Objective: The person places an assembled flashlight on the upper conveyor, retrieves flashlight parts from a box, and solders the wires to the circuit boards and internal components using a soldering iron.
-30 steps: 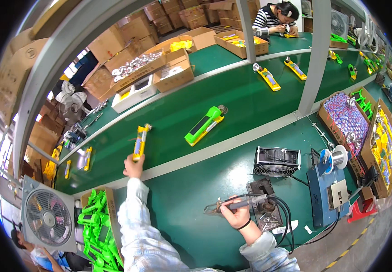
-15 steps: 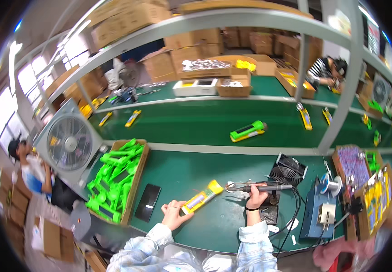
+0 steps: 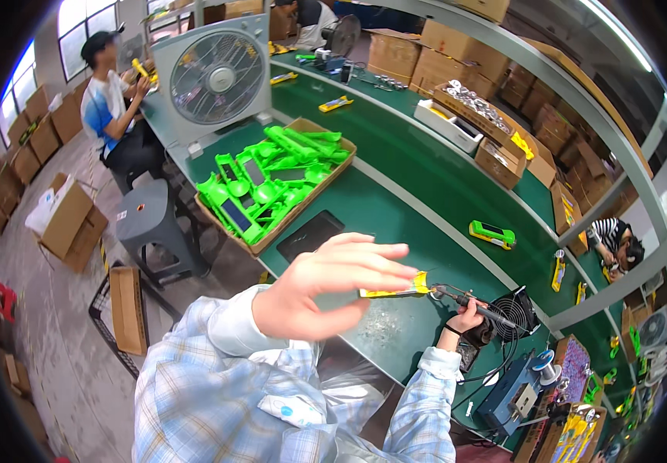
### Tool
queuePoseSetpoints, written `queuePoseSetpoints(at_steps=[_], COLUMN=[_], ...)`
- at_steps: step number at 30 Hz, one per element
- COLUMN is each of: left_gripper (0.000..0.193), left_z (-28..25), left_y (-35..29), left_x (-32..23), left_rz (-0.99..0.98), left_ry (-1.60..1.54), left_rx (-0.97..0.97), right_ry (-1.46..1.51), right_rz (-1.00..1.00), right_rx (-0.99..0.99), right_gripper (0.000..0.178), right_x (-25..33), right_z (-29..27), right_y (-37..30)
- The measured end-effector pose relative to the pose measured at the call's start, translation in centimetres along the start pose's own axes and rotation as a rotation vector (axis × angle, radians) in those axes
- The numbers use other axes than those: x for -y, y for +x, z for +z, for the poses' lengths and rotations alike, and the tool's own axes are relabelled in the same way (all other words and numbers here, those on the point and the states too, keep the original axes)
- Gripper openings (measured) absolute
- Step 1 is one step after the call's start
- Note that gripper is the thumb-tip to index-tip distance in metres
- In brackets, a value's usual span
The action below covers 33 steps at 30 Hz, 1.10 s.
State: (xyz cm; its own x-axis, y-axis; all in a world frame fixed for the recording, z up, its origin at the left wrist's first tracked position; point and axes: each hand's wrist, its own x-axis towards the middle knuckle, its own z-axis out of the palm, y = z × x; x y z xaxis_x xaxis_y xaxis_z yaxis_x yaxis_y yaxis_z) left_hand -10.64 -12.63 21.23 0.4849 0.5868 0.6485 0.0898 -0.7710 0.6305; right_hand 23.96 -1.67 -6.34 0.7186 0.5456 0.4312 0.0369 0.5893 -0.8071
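Note:
My left hand (image 3: 324, 287) is raised close to the camera with its fingers stretched out and holds nothing. It hides part of a yellow plastic housing (image 3: 420, 283) that lies on the green workbench (image 3: 384, 328). My right hand (image 3: 468, 317) grips a soldering iron (image 3: 494, 315) with a dark handle. The iron's front end points left toward the housing; whether it touches cannot be made out. Beyond my left hand lies a black phone (image 3: 312, 233).
A carton of green plastic parts (image 3: 287, 179) stands at the left, near a box fan (image 3: 214, 77). At right sit a fume fan (image 3: 520, 310), a blue soldering station (image 3: 512, 401) and a solder spool (image 3: 546, 369). A conveyor (image 3: 426, 181) carries a green-and-yellow unit (image 3: 492, 233). A person (image 3: 110, 104) sits far left.
My left hand has let go of the yellow housing and lifted toward the camera, its fingers opening. The view has swung to the left. My right hand still holds the soldering iron.

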Motion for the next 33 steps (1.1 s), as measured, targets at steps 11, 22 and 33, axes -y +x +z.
queuePoseSetpoints(at_steps=[11,22,33], left_gripper=[0.039,0.054,0.018], left_z=[-4.0,-5.9,-6.9], left_y=[-5.3,-11.2,-14.3], left_x=[-2.9,-1.6,-3.3], left_rz=[0.145,0.102,0.014], left_ry=[-0.117,-0.627,-0.662], left_rx=[-0.058,-0.009,-0.200], right_ry=[-0.048,0.145,0.037], right_rz=[0.129,0.462,0.469], right_rx=[0.098,0.061,0.020], right_gripper=[0.010,0.012,0.014], right_x=[3.0,4.0,3.4], right_z=[-1.2,-3.3,-2.7], right_y=[-3.5,-5.9,-5.9])
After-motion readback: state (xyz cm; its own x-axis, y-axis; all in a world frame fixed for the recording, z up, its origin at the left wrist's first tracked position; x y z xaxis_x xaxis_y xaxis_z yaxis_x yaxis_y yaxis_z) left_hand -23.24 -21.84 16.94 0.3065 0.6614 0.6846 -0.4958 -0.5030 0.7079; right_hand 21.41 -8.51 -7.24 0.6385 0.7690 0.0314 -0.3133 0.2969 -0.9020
